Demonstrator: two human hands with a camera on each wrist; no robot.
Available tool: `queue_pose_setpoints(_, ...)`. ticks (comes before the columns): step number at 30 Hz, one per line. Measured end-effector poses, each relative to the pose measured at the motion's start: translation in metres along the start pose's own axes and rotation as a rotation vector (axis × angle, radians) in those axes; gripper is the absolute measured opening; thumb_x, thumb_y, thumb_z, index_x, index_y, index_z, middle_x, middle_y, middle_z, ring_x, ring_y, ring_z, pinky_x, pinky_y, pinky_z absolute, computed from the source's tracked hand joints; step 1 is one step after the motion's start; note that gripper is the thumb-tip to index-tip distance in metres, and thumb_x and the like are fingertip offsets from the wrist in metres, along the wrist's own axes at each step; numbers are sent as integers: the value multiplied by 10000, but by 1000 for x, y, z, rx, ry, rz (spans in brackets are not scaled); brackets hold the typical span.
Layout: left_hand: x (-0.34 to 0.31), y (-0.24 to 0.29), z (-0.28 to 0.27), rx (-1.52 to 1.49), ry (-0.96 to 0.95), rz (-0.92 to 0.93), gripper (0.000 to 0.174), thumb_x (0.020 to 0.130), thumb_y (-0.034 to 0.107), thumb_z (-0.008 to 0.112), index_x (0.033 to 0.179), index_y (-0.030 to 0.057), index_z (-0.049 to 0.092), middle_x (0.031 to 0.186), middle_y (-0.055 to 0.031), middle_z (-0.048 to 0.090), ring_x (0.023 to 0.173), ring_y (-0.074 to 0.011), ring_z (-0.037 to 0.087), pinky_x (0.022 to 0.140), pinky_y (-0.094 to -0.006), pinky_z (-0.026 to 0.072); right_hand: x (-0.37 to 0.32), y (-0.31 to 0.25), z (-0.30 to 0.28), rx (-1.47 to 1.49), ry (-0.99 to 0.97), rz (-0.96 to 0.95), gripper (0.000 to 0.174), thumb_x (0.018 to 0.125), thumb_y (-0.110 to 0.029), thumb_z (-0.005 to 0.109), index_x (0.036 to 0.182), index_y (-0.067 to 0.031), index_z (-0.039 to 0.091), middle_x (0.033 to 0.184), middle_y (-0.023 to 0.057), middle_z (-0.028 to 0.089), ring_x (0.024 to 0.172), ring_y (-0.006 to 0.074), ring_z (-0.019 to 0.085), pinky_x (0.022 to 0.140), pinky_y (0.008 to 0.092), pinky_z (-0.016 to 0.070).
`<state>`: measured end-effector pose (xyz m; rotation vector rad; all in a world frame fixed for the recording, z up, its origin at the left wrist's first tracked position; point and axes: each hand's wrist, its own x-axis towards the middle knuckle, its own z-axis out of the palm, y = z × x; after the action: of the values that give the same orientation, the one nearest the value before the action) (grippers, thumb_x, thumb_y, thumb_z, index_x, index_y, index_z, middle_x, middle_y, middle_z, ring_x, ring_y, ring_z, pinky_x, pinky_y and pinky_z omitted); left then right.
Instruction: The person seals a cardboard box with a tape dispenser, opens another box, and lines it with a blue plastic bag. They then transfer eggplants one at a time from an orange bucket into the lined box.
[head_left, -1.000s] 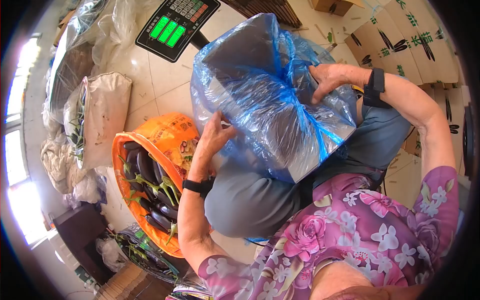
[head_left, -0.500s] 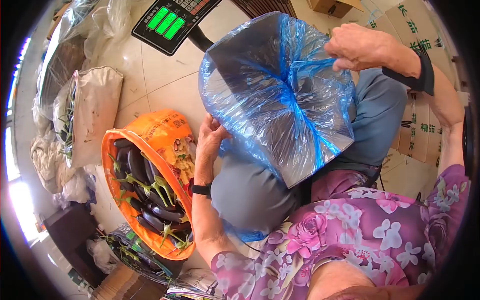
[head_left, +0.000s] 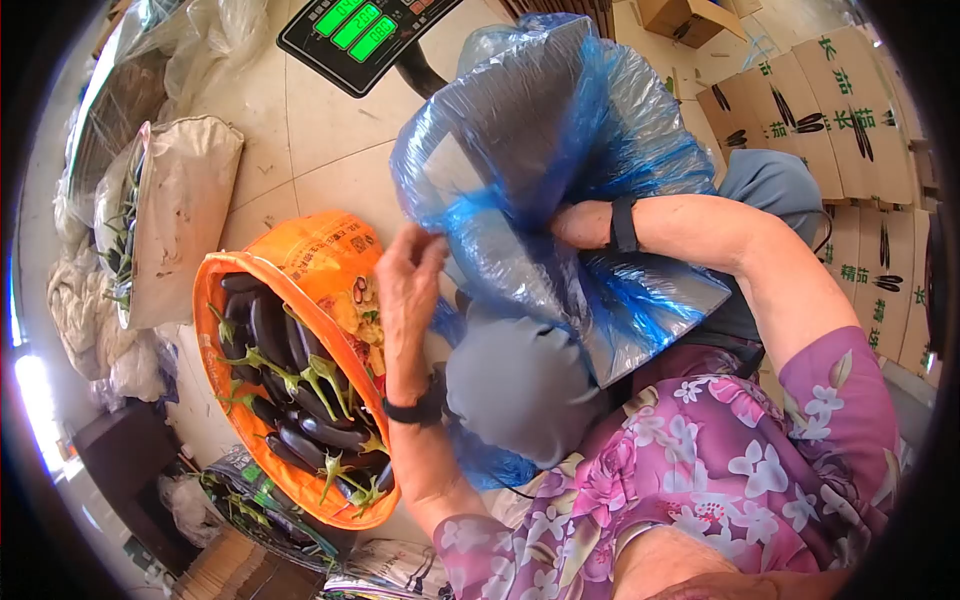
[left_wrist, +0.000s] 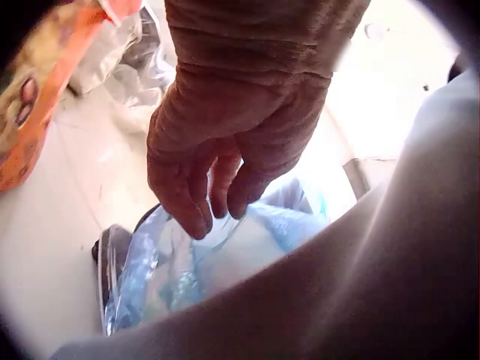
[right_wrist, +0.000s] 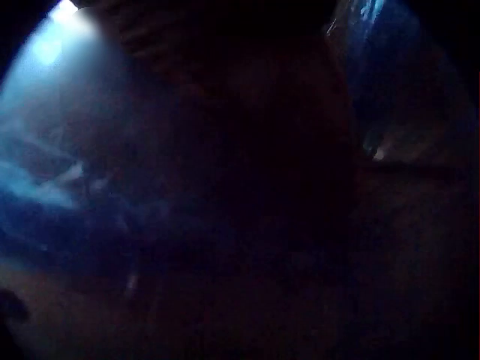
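Observation:
A box wrapped in a blue plastic bag (head_left: 560, 120) stands tilted on my lap. My left hand (head_left: 410, 268) is at the bag's left edge, and in the left wrist view its curled fingers (left_wrist: 214, 187) pinch the thin film (left_wrist: 172, 277). My right hand (head_left: 572, 224) reaches across into the folds of the bag. Its fingers are buried in blue plastic, and only the wrist with its black band shows. The right wrist view is almost black, with a little blue film (right_wrist: 45, 150) lit at the left.
An orange sack (head_left: 320, 250) full of dark eggplants (head_left: 290, 370) stands open by my left knee (head_left: 520, 385). A scale with a green display (head_left: 360, 30) sits on the tiled floor ahead. Printed flat cartons (head_left: 850, 100) lie at the right, and a white sack (head_left: 185, 210) at the left.
My right hand has come down from the bag's top rim and pushed into its folds. The left hand has slid up along the bag's left edge. The plastic has bunched up.

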<state>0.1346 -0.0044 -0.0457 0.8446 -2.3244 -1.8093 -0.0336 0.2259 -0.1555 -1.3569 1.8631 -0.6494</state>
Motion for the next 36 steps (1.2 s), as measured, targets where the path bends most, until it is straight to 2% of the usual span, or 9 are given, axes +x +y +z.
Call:
queue_pose_setpoints(5, -9, 81, -11, -53, 151, 116, 163, 924, 56, 633, 1074, -8, 636, 883, -38, 647, 778, -112, 603, 706, -250, 496, 21, 7, -44, -260, -44, -104, 269, 866, -197, 630, 1101, -80, 689, 1081, 165, 681, 1025, 335, 635, 872, 411, 497)
queue_pose_setpoints(8, 7, 94, 11, 29, -2, 369, 241, 870, 62, 695, 1100, 24, 635, 912, -55, 639, 766, -155, 613, 697, -292, 508, 9, -9, -90, -385, -107, -198, 244, 863, -176, 626, 1077, -80, 694, 1060, 165, 682, 1017, 337, 635, 869, 411, 499)
queue_pose_setpoints(13, 45, 74, 45, 836, -92, 643, 233, 775, 52, 672, 1003, 70, 626, 928, -129, 579, 845, -334, 637, 715, -474, 523, -28, -96, -183, -467, -233, -430, 330, 882, -86, 570, 1210, -56, 560, 1064, 162, 627, 1018, 340, 612, 856, 422, 496)
queue_pose_setpoints(14, 50, 69, 47, 837, -93, 642, 233, 775, 52, 672, 1003, 70, 626, 928, -129, 579, 845, -334, 637, 715, -474, 523, -30, -117, -194, -467, -233, -431, 330, 882, -86, 570, 1210, -56, 560, 1064, 162, 627, 1018, 340, 612, 856, 422, 496)
queue_pose_setpoints(16, 56, 64, 49, 935, -98, 609, 180, 769, 57, 641, 944, 87, 610, 901, -136, 580, 832, -342, 634, 699, -461, 522, -28, -150, -205, -845, -506, 126, 292, 837, -44, 606, 1126, -79, 586, 944, 138, 613, 916, 338, 625, 776, 448, 498)
queue_pose_setpoints(22, 66, 80, 17, 662, 344, 600, 131, 800, 54, 638, 930, 47, 627, 857, -164, 622, 769, -359, 620, 683, -440, 482, -110, -118, -222, -674, -47, 176, 290, 746, -5, 648, 1022, -94, 645, 905, 150, 649, 871, 375, 644, 724, 469, 518)
queue_pose_setpoints(26, 80, 89, -7, 559, 553, 600, 52, 835, 61, 649, 875, 28, 648, 777, -122, 642, 687, -249, 616, 648, -380, 480, -127, -131, -211, -611, -433, 231, 384, 741, -50, 668, 1119, -116, 659, 906, 141, 653, 898, 365, 653, 730, 469, 524)
queue_pose_setpoints(30, 87, 92, -20, 504, 503, 343, 153, 839, 35, 624, 986, 8, 658, 910, -147, 660, 784, -251, 650, 716, -384, 509, -131, -130, -184, -414, -631, 107, 409, 741, -101, 695, 1145, -137, 642, 956, 110, 603, 926, 342, 613, 741, 443, 522)
queue_pose_setpoints(36, 57, 100, -7, 265, 345, 347, 326, 898, 39, 601, 1223, 16, 611, 1089, -152, 628, 850, -220, 653, 753, -321, 530, -86, -132, -174, -508, -363, -5, 212, 771, -84, 668, 972, -44, 610, 968, 133, 565, 951, 354, 578, 786, 455, 493)
